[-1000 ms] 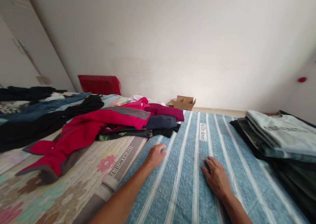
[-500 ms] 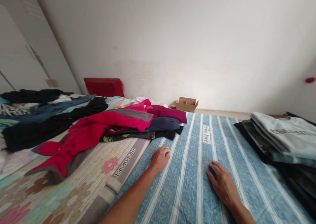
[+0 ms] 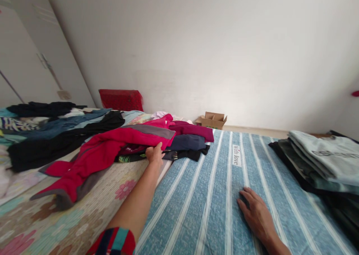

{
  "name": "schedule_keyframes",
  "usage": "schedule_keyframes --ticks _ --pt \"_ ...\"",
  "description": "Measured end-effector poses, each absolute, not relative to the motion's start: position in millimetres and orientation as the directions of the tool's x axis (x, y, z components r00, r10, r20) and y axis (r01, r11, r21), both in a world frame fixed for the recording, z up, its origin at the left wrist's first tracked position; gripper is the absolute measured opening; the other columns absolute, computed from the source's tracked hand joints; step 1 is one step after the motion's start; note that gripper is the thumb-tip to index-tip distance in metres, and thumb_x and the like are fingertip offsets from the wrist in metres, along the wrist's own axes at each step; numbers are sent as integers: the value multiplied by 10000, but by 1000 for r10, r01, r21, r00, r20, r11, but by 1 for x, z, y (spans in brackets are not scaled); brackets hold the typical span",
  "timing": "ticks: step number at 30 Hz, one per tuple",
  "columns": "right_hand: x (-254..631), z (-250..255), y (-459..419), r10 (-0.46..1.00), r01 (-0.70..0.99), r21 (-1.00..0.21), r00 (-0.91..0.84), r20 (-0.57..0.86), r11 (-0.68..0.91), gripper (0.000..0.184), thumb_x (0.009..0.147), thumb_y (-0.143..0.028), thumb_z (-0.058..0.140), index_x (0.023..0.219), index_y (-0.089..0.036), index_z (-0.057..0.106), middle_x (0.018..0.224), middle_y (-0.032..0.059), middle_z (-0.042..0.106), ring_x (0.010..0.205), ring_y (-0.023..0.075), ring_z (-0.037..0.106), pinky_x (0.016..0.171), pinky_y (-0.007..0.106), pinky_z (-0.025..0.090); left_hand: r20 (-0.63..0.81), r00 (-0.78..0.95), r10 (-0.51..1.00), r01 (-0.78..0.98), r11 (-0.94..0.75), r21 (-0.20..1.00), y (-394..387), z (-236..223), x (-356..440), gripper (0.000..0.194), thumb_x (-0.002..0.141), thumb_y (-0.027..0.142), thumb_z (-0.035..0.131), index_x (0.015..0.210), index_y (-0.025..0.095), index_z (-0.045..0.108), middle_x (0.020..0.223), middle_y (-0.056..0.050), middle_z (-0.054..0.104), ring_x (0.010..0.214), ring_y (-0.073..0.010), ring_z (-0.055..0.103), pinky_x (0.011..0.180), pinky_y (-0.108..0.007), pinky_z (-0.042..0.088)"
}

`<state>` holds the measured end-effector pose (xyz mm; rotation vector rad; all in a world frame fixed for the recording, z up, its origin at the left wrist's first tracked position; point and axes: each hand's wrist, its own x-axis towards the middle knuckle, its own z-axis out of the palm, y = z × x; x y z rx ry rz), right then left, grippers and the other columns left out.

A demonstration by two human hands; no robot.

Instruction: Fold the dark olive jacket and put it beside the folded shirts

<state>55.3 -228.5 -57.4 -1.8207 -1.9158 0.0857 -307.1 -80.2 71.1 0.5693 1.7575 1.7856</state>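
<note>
My left hand (image 3: 155, 154) is at the near lower edge of a red garment with grey panels (image 3: 103, 144), its fingers curled against the cloth. The garment lies loosely across a pile of clothes. Under and beside it are a dark navy folded garment (image 3: 187, 142), a maroon one (image 3: 193, 130) and a black one (image 3: 193, 154). My right hand (image 3: 256, 213) rests on the blue striped sheet (image 3: 215, 195), fingers spread a little and nothing in them. My left fingertips are partly hidden against the red cloth.
Folded clothes (image 3: 328, 157) are stacked at the right, a light grey printed top uppermost. At the far left lie black trousers (image 3: 64, 139) and other loose clothes. Beyond the bed are a cardboard box (image 3: 212, 120), a red case (image 3: 121, 99) and a white wardrobe (image 3: 30, 45).
My left hand has moved from the striped sheet leftward and forward to the edge of the red garment. My right hand stays on the sheet. The view has shifted slightly.
</note>
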Motion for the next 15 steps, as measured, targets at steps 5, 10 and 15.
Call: schedule_keyframes --ticks 5,10,15 --pt "56 -60 -229 950 921 -373 12 311 110 456 874 -424 360 1104 -157 649 1269 107 557 1191 250 502 1046 390 355 -160 -726 669 -155 67 986 -71 86 -313 175 790 219 556 749 186 389 601 45 477 565 -122 560 561 -296 511" --pt "55 -59 -229 949 918 -380 15 314 111 437 866 -412 374 1099 -169 653 1270 99 558 1184 249 506 1040 383 359 7 -694 720 -70 -77 995 -75 111 -291 190 757 202 597 697 199 417 555 60 454 536 -88 500 565 -252 491" --pt "54 -57 -229 951 909 -405 28 308 104 436 862 -406 386 1091 -149 654 1257 112 561 1175 259 509 1036 386 359 277 -460 844 -66 -343 937 -112 145 -222 145 668 263 645 732 162 562 587 19 552 503 -114 505 481 -242 438"
